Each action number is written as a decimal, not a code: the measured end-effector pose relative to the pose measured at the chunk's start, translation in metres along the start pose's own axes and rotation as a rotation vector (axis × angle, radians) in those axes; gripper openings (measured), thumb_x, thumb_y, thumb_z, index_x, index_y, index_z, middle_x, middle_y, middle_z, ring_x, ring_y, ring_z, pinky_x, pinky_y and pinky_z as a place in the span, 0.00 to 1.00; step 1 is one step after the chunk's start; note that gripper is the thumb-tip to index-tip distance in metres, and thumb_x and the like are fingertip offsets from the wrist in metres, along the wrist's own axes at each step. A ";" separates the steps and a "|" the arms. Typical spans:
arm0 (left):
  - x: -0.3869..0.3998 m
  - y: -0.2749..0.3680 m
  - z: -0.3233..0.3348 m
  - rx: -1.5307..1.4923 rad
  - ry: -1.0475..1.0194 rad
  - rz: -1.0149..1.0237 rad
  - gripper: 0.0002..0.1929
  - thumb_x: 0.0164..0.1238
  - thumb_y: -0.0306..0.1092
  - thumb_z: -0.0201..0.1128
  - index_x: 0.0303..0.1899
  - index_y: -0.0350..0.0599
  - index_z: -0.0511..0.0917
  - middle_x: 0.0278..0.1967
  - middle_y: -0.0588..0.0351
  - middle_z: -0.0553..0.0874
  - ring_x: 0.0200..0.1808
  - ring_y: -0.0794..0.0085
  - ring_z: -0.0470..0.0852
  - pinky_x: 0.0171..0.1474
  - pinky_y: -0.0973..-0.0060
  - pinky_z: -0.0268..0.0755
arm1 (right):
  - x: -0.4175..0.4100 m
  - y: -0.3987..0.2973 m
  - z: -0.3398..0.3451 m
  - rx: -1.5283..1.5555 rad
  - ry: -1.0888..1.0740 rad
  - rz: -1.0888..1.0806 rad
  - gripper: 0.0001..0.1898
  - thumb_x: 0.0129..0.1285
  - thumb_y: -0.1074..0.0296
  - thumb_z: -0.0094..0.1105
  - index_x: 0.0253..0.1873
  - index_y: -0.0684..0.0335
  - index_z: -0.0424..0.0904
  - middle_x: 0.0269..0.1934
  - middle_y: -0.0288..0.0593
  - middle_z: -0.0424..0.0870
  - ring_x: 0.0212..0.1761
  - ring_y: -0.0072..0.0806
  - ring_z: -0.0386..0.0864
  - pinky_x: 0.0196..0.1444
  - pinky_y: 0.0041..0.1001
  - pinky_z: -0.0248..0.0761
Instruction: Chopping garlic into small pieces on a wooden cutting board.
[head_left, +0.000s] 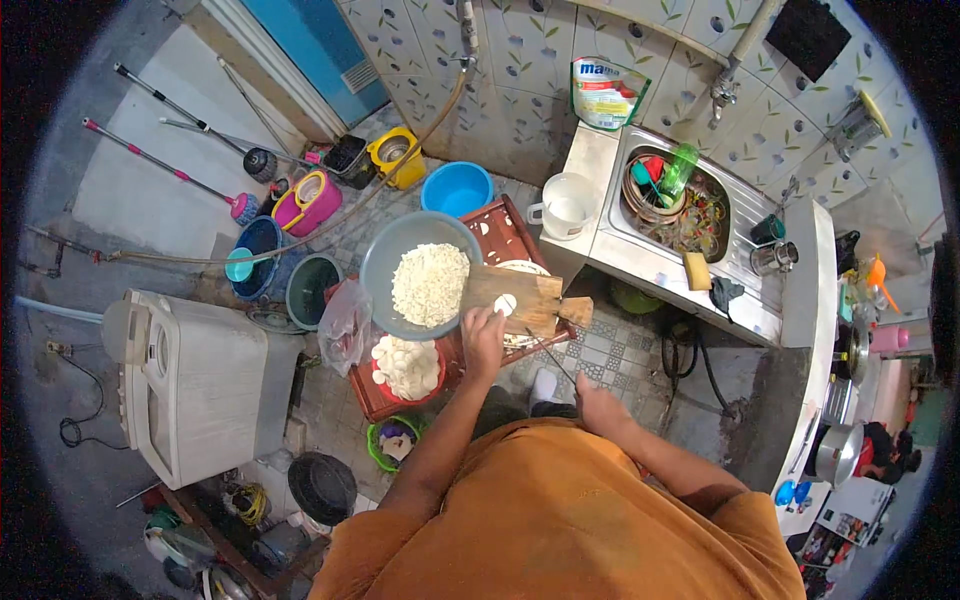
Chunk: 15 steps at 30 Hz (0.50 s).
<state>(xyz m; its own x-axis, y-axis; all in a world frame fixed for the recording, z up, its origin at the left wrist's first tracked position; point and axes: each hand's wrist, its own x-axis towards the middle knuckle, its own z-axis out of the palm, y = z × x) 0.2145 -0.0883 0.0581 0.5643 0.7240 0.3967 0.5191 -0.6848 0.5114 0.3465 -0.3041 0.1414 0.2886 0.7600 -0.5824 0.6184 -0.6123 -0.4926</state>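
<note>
My left hand (484, 336) has its fingertips on a round white slice (505, 304) lying on a wooden cutting board (525, 289). In my right hand (600, 403) is the handle of a knife (551, 356), its thin blade pointing at the board's near edge. The board's left end meets a large grey basin (379, 259) holding a heap of small white diced pieces (431, 283). A red bowl (441, 373) full of white slices (405, 367) stands just below the basin. Under the board is a partly hidden plate, on a reddish-brown wooden table (379, 397).
A clear plastic bag (345, 326) hangs at the table's left. Nearby on the floor are a blue basin (457, 187), a green basket (373, 450) and a dark green bucket (311, 289). At the right is a counter with a steel sink (757, 217) and a white jug (566, 202).
</note>
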 end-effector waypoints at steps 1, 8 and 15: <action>0.000 0.001 0.000 -0.018 0.013 -0.021 0.11 0.54 0.25 0.67 0.40 0.37 0.84 0.44 0.49 0.83 0.48 0.53 0.76 0.53 0.60 0.70 | -0.009 -0.006 -0.009 -0.003 0.003 0.000 0.13 0.70 0.63 0.42 0.54 0.60 0.61 0.31 0.67 0.80 0.36 0.64 0.79 0.40 0.57 0.69; 0.000 0.008 0.002 -0.148 -0.012 -0.114 0.10 0.62 0.25 0.59 0.44 0.34 0.81 0.46 0.45 0.81 0.52 0.50 0.75 0.56 0.59 0.67 | 0.024 -0.045 -0.006 0.027 0.182 -0.050 0.11 0.70 0.60 0.46 0.48 0.61 0.62 0.26 0.65 0.79 0.30 0.64 0.78 0.33 0.57 0.69; 0.005 0.006 0.008 -0.473 0.189 -0.460 0.13 0.66 0.23 0.51 0.51 0.34 0.73 0.44 0.41 0.81 0.46 0.53 0.79 0.52 0.62 0.71 | 0.075 -0.064 0.007 0.017 0.248 -0.162 0.10 0.69 0.62 0.45 0.48 0.62 0.63 0.24 0.64 0.79 0.29 0.61 0.79 0.30 0.55 0.72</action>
<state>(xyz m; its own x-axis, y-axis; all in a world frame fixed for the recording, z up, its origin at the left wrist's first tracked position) 0.2256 -0.0892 0.0570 0.2098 0.9640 0.1635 0.3186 -0.2255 0.9206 0.3229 -0.2098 0.1247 0.3584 0.8767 -0.3209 0.6589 -0.4810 -0.5784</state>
